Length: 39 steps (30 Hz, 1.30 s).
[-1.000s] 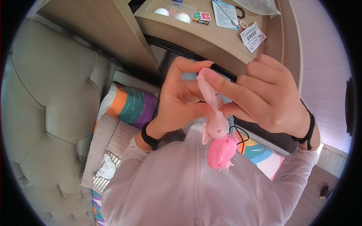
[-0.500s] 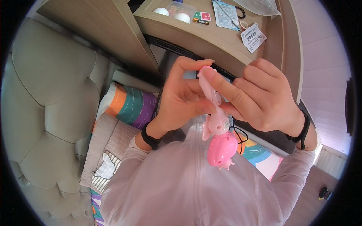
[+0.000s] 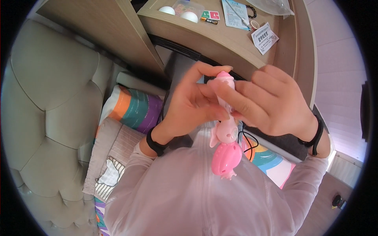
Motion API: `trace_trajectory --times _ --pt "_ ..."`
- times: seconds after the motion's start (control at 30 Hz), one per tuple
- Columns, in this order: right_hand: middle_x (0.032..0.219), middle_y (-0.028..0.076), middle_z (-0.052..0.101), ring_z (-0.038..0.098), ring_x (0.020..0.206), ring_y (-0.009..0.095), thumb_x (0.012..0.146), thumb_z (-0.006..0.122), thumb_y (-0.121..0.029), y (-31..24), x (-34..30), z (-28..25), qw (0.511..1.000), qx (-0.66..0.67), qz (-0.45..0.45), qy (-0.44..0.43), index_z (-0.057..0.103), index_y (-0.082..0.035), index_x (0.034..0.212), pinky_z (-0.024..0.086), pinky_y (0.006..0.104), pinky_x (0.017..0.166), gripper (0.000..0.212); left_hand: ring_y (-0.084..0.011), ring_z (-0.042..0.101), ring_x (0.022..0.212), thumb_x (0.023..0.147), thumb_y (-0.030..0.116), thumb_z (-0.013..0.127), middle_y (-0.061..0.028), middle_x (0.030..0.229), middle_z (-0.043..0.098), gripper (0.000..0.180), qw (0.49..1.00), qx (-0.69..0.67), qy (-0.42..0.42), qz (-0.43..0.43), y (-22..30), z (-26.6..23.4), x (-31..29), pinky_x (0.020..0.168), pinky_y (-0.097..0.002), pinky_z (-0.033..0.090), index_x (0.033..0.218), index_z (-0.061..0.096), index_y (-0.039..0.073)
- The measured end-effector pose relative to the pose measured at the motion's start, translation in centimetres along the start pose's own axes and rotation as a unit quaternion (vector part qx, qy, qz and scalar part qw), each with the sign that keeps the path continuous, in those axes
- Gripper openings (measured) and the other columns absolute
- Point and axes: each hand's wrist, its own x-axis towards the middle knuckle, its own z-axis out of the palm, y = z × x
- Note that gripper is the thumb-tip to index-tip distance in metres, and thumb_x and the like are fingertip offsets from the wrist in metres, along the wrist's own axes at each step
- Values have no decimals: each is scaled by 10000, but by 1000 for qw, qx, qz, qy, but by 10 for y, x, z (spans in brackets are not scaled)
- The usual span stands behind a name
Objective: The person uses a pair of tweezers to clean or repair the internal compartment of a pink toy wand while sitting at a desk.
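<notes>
Held in front of my chest is a pink plastic toy (image 3: 227,157) with a pale pink handle, a knob at its upper end and a rounded, brighter pink body with a crown-like tip hanging lowest. My left hand (image 3: 189,98) grips the handle from the left, its index finger touching the top knob and its thumb lower down. Across the handle from the right come the thumb and index finger of my right hand (image 3: 271,102), pinching it; the other fingers are curled. Part of the handle is hidden behind my fingers. A black cord (image 3: 249,141) loops beside the toy.
Ahead, an open wooden drawer (image 3: 197,37) holds two white balls (image 3: 189,16), a battery (image 3: 209,21), a blue packet (image 3: 235,15), a printed paper (image 3: 264,38) and a bead bracelet (image 3: 252,11). A tufted headboard (image 3: 27,74) and striped pillow (image 3: 136,108) are at the left.
The toy's handle has turned more upright, its top knob shifting right and its lower body swinging slightly left. Both hands keep hold, my right fingers moving along the handle.
</notes>
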Motion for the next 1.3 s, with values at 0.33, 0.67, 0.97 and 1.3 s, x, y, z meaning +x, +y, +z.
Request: trace_trajectory --times 0.33,0.67,0.97,1.3 --pt "613 25 472 423 493 136 607 592 -72 -1 -6 7 999 -13 -8 30 560 31 940 337 240 446 350 -146 538 868 710 -64 599 -128 940 557 606 1000 4 15 -19 -1 3 3 765 -271 452 1203 259 32" --pt "568 -10 382 386 494 104 538 554 -73 -3 -11 14 990 -94 -34 100 576 10 884 334 201 472 356 -148 534 881 721 -60 589 -132 934 560 597 999 8 11 -33 -1 7 2 777 -276 447 1206 253 34" --pt "572 33 473 364 445 145 552 529 9 2 -10 2 995 -10 6 95 574 57 900 296 251 405 354 -183 567 821 723 -67 571 -146 890 568 584 999 14 0 -30 -1 3 2 735 -291 464 1202 251 33" --pt "546 110 377 381 488 233 743 551 -152 29 -25 -18 926 38 364 -88 532 -63 961 301 329 474 237 -243 582 774 767 1 537 -182 819 578 566 999 22 -48 1 -2 -2 5 711 -328 450 1229 211 38"
